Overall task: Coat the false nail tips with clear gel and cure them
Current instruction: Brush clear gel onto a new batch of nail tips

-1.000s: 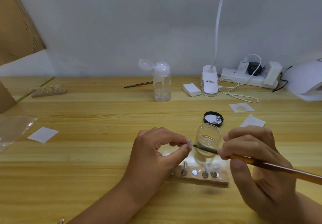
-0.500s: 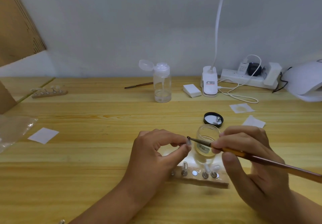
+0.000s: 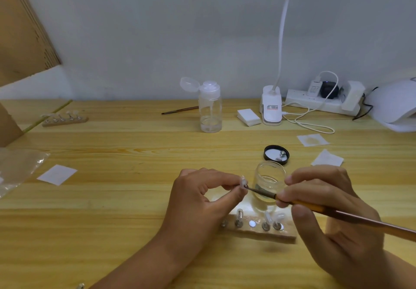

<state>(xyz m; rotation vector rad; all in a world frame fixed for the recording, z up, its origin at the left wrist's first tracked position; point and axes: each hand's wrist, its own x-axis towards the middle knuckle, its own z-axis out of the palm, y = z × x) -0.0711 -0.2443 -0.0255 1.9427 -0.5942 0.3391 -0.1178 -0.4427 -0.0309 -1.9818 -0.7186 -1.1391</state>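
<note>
Lower centre: the nail tip (image 3: 243, 181) is pinched between thumb and forefinger of the left hand (image 3: 202, 201). The brush (image 3: 315, 209) touches it, gripped in the right hand (image 3: 333, 212). An open jar (image 3: 269, 176) stands just behind, and a holder (image 3: 258, 232) with more tips lies below. Upper right, the lamp (image 3: 272, 108) has red lettering, too blurred to read.

The bench (image 3: 112, 221) is pale wood under a smooth, lightly glossy varnish, and the block (image 3: 258, 234) near its front edge is duller bare wood set with shiny metal pegs (image 3: 239, 222). The jar (image 3: 269, 176) and pump bottle (image 3: 210, 113) are clear and glossy, the false nail tip (image 3: 243, 182) is translucent plastic, and the lid (image 3: 266, 151) is shiny black. The brush (image 3: 315, 209) has a lacquered orange-brown handle and a dark metal ferrule, while by the left edge the paper square (image 3: 57, 174) is matt white and the bag (image 3: 18, 169) is crinkled clear film.
</note>
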